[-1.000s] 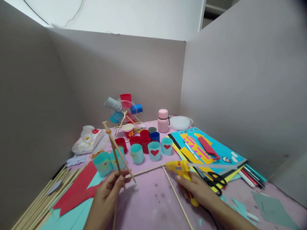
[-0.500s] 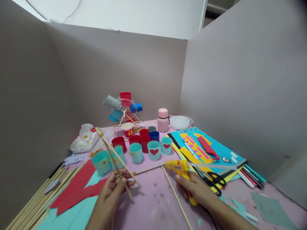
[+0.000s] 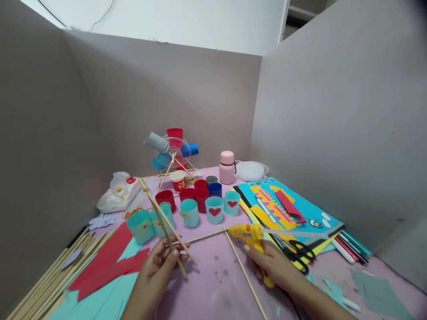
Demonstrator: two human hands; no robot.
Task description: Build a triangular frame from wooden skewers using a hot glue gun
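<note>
Now the left hand [image 3: 163, 269] pinches two long sticks [image 3: 151, 195] with the thumb and fingers, low down on them. The right hand [image 3: 270, 262] is wrapped around the handle of the yellow glue gun [image 3: 248, 232]. The finger on the trigger is hidden, so one cannot tell if it is being squeezed. One loose stick [image 3: 240, 262] lies on the pink table [image 3: 213, 293] between the hands, its far end by the gun's tip. A thin stick [image 3: 208, 236] goes from the left fingers over to that tip; whether it touches is too small to tell. Compared with a second ago, the two long sticks lean more to the left at the top, and their bottom ends have swung to the right. The gun has hardly moved. That seems to mean the left hand is turning its part while the right hand keeps the corner by the tip in place. Past the gun sit black scissors [image 3: 295, 253]. Farther off stand pale blue cups [image 3: 189, 213] and red cups [image 3: 202, 199], then a pink bottle [image 3: 227, 171] and a small cup wheel [image 3: 173, 156] on stick legs.
</note>
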